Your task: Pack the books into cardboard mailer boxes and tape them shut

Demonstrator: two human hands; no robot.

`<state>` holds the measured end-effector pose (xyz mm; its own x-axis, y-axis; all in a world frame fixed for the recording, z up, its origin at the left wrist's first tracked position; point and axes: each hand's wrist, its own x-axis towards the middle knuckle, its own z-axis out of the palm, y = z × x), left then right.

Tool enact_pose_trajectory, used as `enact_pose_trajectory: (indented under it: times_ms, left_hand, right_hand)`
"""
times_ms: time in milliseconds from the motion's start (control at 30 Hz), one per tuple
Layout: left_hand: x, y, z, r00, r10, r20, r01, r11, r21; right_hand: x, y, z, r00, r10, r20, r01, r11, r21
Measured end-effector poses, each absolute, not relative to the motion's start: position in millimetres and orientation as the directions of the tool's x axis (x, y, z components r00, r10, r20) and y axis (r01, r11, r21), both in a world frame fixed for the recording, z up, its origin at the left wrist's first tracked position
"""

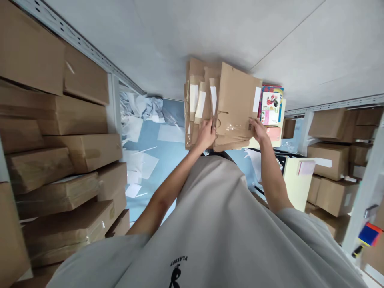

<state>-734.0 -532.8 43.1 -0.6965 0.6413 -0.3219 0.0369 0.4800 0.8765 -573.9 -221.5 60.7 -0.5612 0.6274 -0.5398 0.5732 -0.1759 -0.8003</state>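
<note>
A flattened cardboard box (237, 96) with a white label at its right side lies in front of me. My left hand (207, 135) is closed at its lower left edge, its fingertips partly hidden against the cardboard. The lower right edge is pinched by my right hand (258, 129), close to a small printed mark. Beneath and to the left are more flattened boxes (201, 88) bearing white labels. Right of the cardboard is a stack of books (271, 105) with colourful covers.
Shelves of cardboard boxes (90, 152) stand on my left, with more boxes (328, 160) shelved on my right. Loose paper sheets (139, 164) and crumpled wrapping (151, 108) cover parts of the blue floor (171, 138). A pale panel (295, 180) stands by my right arm.
</note>
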Motion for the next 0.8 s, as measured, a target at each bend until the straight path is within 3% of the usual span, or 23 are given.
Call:
enact_pose_trajectory:
  times_ms: [167, 367, 600, 800]
  left_hand:
    - [-704.0, -529.5, 53.8, -0.675, 0.677, -0.293, -0.003, 0.394, 0.919]
    - [-750.9, -539.9, 40.4, -0.764, 0.603, -0.231, 0.039, 0.401, 0.915]
    - [-774.3, -557.7, 8.4, -0.835, 0.482, -0.266, 0.053, 0.551, 0.833]
    - [-788.6, -559.2, 1.4, -0.827, 0.354, -0.437, -0.173, 0.580, 0.796]
  right_hand:
    - [-547.5, -224.9, 62.6, -0.462, 0.674, -0.576, 0.599, -0.242, -0.763]
    - [-556.9, -231.3, 61.4, -0.431, 0.738, -0.520, 0.575, -0.219, -0.788]
    - [-552.0, -233.4, 104.0, -0.521, 0.827, -0.209, 0.402, 0.022, -0.915]
    - [-506.2, -191.3, 164.5, -0.401, 0.915, -0.045, 0.194, 0.036, -0.980]
